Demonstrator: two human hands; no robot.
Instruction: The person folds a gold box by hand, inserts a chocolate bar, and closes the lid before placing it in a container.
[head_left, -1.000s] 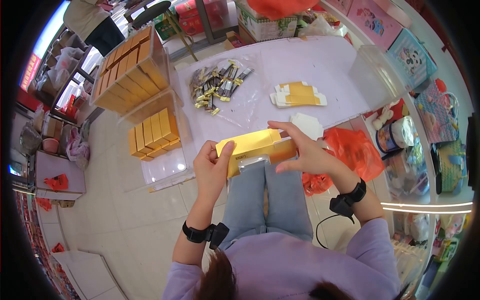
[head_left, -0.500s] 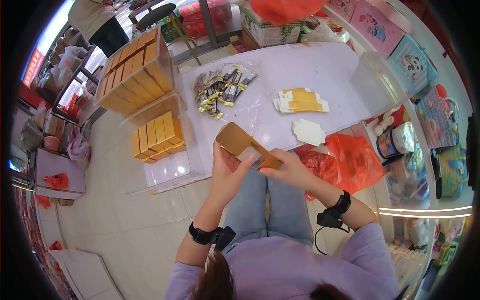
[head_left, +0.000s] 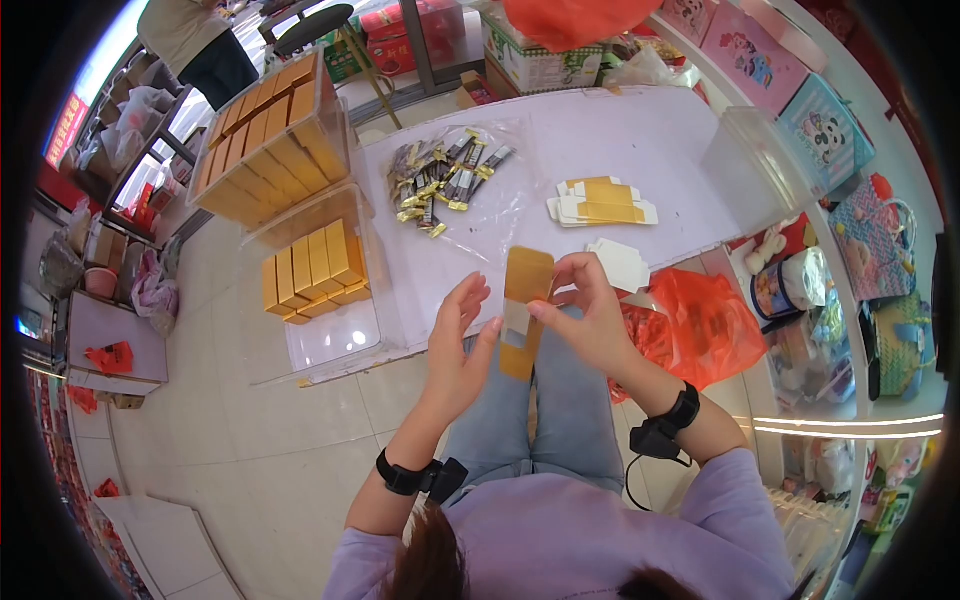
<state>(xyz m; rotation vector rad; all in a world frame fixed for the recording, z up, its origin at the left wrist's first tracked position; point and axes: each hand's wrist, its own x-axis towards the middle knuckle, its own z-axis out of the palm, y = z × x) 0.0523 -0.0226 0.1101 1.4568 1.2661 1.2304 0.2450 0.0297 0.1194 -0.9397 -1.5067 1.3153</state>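
Note:
A gold cardboard box [head_left: 529, 275] with a pale panel in its middle stands lengthwise over my lap, at the table's front edge. My right hand [head_left: 588, 312] grips it along its right side, thumb across the front. Just left of the box, my left hand [head_left: 462, 340] is apart from it, fingers and thumb spread with nothing between them. Beyond, on the table, lies a pile of small dark-and-gold wrapped sticks [head_left: 450, 180] on clear plastic. To the right are flattened gold-and-white boxes [head_left: 603, 202] and a white card piece [head_left: 618, 265].
On the left, a clear plastic bin [head_left: 325, 160] holds rows of gold boxes, and a lower clear tub [head_left: 372, 290] holds several more. A red plastic bag [head_left: 710, 325] hangs by the table's right front. Shelves of bags and goods line the right side. A person [head_left: 195, 45] stands at the far left.
The box has turned from slanted to nearly upright in view and shifted right. My left hand has let go of it and opened; my right hand now holds it alone.

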